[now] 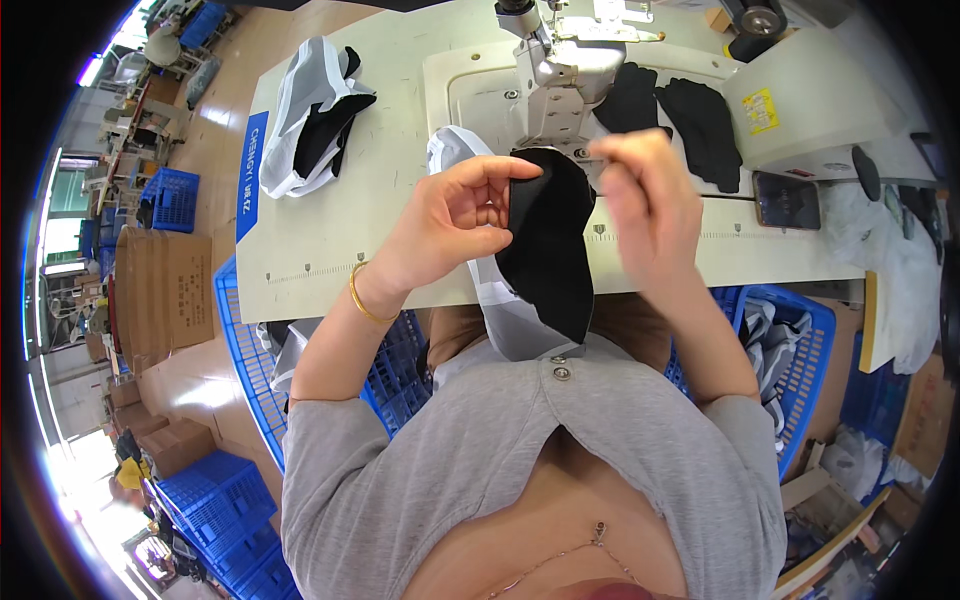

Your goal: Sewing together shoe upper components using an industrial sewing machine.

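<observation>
In front of the sewing machine (566, 85), my left hand (432, 222) pinches the left edge of a black fabric piece (552, 245) between thumb and fingers. White and grey fabric (512, 318) is joined to it or lies against it; I cannot tell which. The cloth hangs over the table's front edge toward my lap. My right hand (652, 210) is raised just right of the black piece, its fingers curled but smeared by motion. Whether those fingers grip anything cannot be made out.
A white and black fabric piece (312, 125) lies on the table at the left. Black fabric pieces (700, 130) and a phone (786, 200) lie at the right. Blue baskets with fabric, one at the right (812, 345), flank my lap. A plastic bag (905, 290) hangs at far right.
</observation>
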`<state>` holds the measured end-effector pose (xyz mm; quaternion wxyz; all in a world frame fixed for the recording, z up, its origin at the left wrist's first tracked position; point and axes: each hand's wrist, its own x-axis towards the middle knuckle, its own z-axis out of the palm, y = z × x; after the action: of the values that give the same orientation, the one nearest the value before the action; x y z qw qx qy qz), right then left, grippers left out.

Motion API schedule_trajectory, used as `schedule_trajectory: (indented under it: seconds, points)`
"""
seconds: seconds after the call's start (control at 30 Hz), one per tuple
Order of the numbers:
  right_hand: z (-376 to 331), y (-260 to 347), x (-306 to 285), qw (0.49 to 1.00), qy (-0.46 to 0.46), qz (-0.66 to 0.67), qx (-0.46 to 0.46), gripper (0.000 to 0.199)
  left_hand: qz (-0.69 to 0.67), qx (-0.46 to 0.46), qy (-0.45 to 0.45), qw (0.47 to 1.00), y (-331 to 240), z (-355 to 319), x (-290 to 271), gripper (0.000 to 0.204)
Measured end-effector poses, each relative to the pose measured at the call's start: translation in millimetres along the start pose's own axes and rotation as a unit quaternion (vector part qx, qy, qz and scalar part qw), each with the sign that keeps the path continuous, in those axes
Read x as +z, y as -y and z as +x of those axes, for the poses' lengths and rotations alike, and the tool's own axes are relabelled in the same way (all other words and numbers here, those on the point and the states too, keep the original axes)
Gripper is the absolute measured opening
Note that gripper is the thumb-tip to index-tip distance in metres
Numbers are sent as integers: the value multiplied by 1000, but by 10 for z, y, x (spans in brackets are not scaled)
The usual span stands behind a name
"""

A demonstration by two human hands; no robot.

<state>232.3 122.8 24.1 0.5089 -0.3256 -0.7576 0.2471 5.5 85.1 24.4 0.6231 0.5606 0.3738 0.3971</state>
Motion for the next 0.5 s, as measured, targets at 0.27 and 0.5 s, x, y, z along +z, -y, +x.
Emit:
schedule_trajectory:
  seconds: [0.27, 0.5]
  points:
    - [-502, -51, 291, 995, 47, -82, -40, 33, -81, 1, -9, 997, 84, 48, 25, 68]
    - [-496, -114, 326, 992, 35, -102, -62, 34, -95, 4, -21, 995, 130, 33, 50, 69]
